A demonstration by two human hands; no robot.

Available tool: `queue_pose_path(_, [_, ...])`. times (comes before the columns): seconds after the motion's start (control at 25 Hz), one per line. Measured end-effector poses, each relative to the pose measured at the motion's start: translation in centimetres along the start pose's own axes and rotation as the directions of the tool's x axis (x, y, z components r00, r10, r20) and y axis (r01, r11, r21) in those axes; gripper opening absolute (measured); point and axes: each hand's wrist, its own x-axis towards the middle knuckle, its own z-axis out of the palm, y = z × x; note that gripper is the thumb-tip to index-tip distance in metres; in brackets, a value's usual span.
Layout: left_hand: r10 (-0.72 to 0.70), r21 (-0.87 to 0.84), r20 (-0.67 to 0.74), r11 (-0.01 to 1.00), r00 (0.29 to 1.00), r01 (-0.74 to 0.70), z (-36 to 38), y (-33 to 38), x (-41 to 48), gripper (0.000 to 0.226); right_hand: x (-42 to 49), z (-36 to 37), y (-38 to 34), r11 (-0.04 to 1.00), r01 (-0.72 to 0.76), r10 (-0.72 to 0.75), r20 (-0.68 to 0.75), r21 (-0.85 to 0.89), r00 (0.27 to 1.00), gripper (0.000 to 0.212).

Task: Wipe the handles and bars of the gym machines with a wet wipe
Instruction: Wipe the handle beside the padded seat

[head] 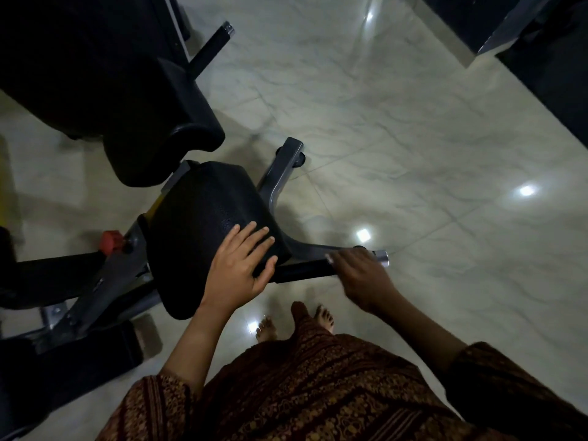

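Patterned clothing (318,393) is being seen lowest. Above it, the left hand (241,268) is being laid flat, fingers straight, on the seat pad (197,224), probably for bracing. The right hand (359,275) is being curled round the black handle (302,270) — a white scrap, likely the wet wipe (329,258), is being pressed there, near the chrome end cap (381,257).

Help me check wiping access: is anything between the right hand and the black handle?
Nothing visible. The right hand lies on the handle near its chrome end; the left hand rests on the seat pad.
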Motion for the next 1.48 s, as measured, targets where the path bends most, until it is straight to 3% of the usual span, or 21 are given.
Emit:
queue_pose_path(0.16, [0.001, 0.004, -0.011, 1.000, 1.000, -0.001, 0.0, 0.1, 0.0, 0.035, -1.9, -2.1, 2.2, 0.971, -0.238, 0.232, -0.213, -0.005, 0.949, 0.033])
queue_pose_path(0.24, [0.002, 0.007, -0.014, 1.000, 1.000, -0.002, -0.1, 0.1, 0.0, 0.035, -1.1, -1.0, 0.7, 0.989, -0.149, 0.145, -0.219, -0.002, 0.965, 0.031])
queue_pose_path(0.36, [0.008, 0.006, -0.014, 1.000, 1.000, -0.008, 0.0, 0.2, 0.1, 0.035, -1.2, 1.3, 0.1, 0.983, 0.165, -0.162, 0.044, -0.075, 0.986, 0.045])
queue_pose_path(0.48, [0.008, 0.009, -0.024, 1.000, 1.000, -0.008, 0.0, 0.2, 0.0, 0.035, -3.2, -0.1, 3.4, 0.986, 0.076, -0.070, 0.045, -0.146, 0.997, 0.053])
queue_pose_path(0.56, [0.003, 0.012, -0.021, 1.000, 1.000, -0.002, -0.1, 0.3, 0.0, 0.035, -4.3, -1.7, 4.4, 0.999, 0.042, -0.042, 0.001, -0.031, 0.999, 0.043])
queue_pose_path(0.6, [0.000, 0.013, -0.021, 1.000, 1.000, 0.000, -0.1, 0.2, 0.0, 0.035, -4.1, -2.0, 4.0, 0.994, 0.101, -0.101, -0.006, 0.040, 0.995, 0.040])
queue_pose_path(0.68, [-0.003, 0.018, -0.017, 1.000, 1.000, 0.004, -0.1, 0.1, 0.0, 0.035, -2.2, -1.7, 1.2, 0.945, 0.315, -0.317, 0.003, 0.090, 0.949, 0.040])
queue_pose_path(0.76, [-0.004, 0.029, -0.002, 1.000, 1.000, 0.004, -0.2, 0.1, 0.0, 0.035, 0.6, 0.9, -2.4, 0.844, 0.533, -0.536, 0.045, 0.054, 0.843, 0.038])
queue_pose_path(0.84, [-0.001, 0.034, 0.013, 0.999, 1.000, 0.001, -0.2, 0.1, 0.0, 0.035, 3.4, 3.2, -4.4, 0.776, 0.631, -0.628, 0.111, 0.012, 0.770, 0.042])
queue_pose_path(1.12, [-0.019, 0.011, 0.015, 1.000, 1.000, 0.019, -0.3, 0.3, 0.0, 0.035, 1.2, 0.7, 1.4, 0.851, 0.512, -0.521, 0.059, 0.119, 0.851, 0.039])
queue_pose_path(1.28, [-0.015, 0.020, 0.008, 1.000, 1.000, 0.015, -0.3, 0.4, 0.0, 0.035, -2.4, -0.4, 5.0, 0.908, 0.417, -0.418, 0.082, 0.037, 0.905, 0.039])
queue_pose_path(1.48, [-0.012, 0.036, 0.015, 0.999, 1.000, 0.011, -0.2, 0.4, 0.0, 0.035, 1.3, 1.9, 0.0, 0.778, 0.624, -0.618, 0.089, -0.075, 0.781, 0.035])
